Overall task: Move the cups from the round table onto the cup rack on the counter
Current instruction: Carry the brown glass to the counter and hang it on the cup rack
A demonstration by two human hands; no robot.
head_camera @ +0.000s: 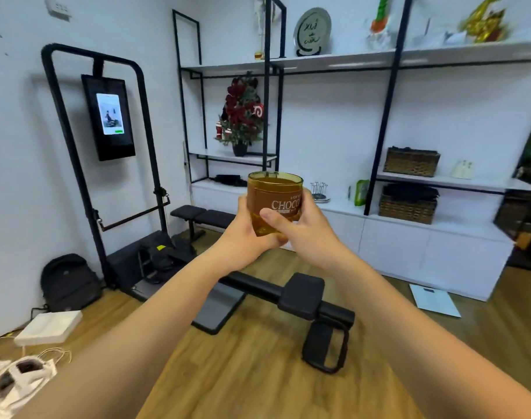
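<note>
Amber glass cup (275,201), upright with nothing visibly in it, is held in mid-air in front of the counter (409,220). Left hand (252,228) and right hand (300,225) both wrap it. Cup rack (319,191) stands beyond.

A black backpack (67,281) sat on the wood floor (258,373) by the wall. A small decorated tree (242,116) stood on a shelf, two wicker baskets (410,162) farther right.
</note>
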